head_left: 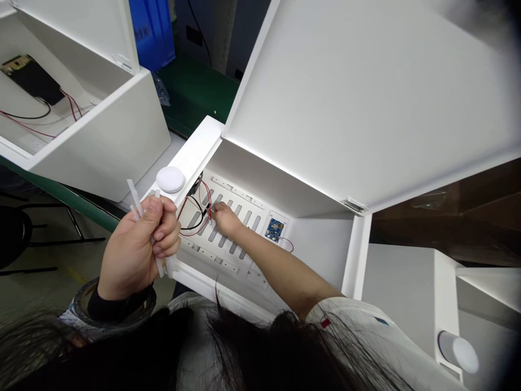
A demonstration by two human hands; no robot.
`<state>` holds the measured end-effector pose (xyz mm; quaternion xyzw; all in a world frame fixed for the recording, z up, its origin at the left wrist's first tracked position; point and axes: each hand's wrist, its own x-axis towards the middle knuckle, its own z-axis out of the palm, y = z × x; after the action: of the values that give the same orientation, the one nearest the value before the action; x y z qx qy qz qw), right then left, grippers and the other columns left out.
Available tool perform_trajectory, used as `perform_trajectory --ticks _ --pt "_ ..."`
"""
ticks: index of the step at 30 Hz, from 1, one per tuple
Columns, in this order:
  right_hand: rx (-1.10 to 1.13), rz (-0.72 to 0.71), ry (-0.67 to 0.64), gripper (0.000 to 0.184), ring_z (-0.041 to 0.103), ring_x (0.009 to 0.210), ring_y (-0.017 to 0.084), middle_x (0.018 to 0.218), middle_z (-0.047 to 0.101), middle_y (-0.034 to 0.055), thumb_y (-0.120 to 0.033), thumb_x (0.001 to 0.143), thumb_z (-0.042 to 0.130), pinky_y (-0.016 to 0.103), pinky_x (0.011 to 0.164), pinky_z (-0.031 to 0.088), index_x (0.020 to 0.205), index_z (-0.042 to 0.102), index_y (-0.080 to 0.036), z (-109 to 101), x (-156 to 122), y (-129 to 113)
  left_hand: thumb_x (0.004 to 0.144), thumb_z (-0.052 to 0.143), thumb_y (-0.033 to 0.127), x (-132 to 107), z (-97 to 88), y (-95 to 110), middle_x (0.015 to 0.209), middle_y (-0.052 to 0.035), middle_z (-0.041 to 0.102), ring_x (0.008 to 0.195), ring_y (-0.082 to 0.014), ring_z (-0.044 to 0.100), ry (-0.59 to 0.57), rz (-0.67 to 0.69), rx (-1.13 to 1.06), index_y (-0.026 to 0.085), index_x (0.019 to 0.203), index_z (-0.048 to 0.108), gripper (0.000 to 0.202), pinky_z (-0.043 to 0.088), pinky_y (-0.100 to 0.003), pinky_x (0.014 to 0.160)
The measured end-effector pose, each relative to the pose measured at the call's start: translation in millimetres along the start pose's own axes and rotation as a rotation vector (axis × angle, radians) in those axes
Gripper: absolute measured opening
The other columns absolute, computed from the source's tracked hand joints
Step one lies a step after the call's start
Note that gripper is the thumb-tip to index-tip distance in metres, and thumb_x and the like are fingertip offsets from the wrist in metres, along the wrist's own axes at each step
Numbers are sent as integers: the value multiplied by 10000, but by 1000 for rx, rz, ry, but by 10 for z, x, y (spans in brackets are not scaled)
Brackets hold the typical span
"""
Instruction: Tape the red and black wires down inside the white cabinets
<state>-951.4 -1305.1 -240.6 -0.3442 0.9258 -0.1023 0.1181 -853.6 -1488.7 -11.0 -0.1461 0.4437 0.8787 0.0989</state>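
Far green tabletop, smooth white box, my left fingers curled round milky strips, right fingers, grip I can't tell

Bright glare on box rim w/ soft light on lid, dim floor, top-R blur, edge distort'n.

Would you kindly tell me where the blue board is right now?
In the head view, the blue board sits inside the open white box, to the picture's right of the slots and the right hand.
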Motion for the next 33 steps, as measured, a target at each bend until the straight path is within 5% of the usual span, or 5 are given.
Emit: perform_trajectory --ticks 16,22,33 --pt "-50 -8 -42 391 417 1017 267 1057 552 110 -197 948 403 352 819 325 1272 609 -270 -295 138 -33 955 390 274 1 15 6 537 51 270 404 -51 188 9 3 6 172 797 569 259 212 -152 359" --pt "-234 -59 -122 410 412 1083 301 1155 577 154 -280 997 303 416 865 317 1228 636 -217 -393 229 -102 954 404 283 -15 3 13 539 52 273 406 -50 190 4 7 -2 170 801 568 251 213 -149 360" --pt "-356 -138 -269 358 451 1039 281 1110 585 148 -144 912 430 396 838 340 1203 631 -198 -454 -126 83 974 324 239 -32 19 52 539 48 270 400 -49 204 16 -17 -4 169 793 546 295 209 -152 369"
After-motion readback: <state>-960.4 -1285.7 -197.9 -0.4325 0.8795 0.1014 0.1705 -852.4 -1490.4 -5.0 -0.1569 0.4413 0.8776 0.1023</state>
